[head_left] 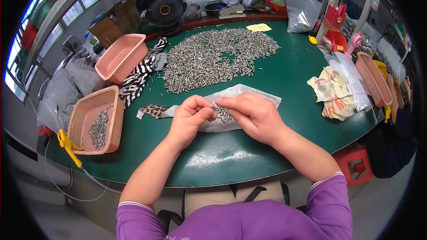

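Both hands meet above a pale grey cloth point(267, 96) spread on the green table. My left hand point(190, 118) is closed, thumb and forefinger pinched together. Close against it, my right hand point(255, 114) is also closed, its forefinger reaching toward the left fingertips. Whatever the fingertips pinch is too small to make out. Between the hands, a small heap of metal pins point(223, 115) shows on the cloth, partly covered by the right fingers. Farther back lies a wide pile of similar silvery metal pins point(213, 55). A leopard-print rag point(154, 111) pokes out at the cloth's left end.
At left stand a pink basket point(116, 120) holding some pins and another pink basket point(122, 58) beside zebra-striped fabric point(138, 78). A yellow air gun point(67, 143) hangs by the table edge. A crumpled printed cloth point(331, 93) and a pink basket point(374, 79) lie right.
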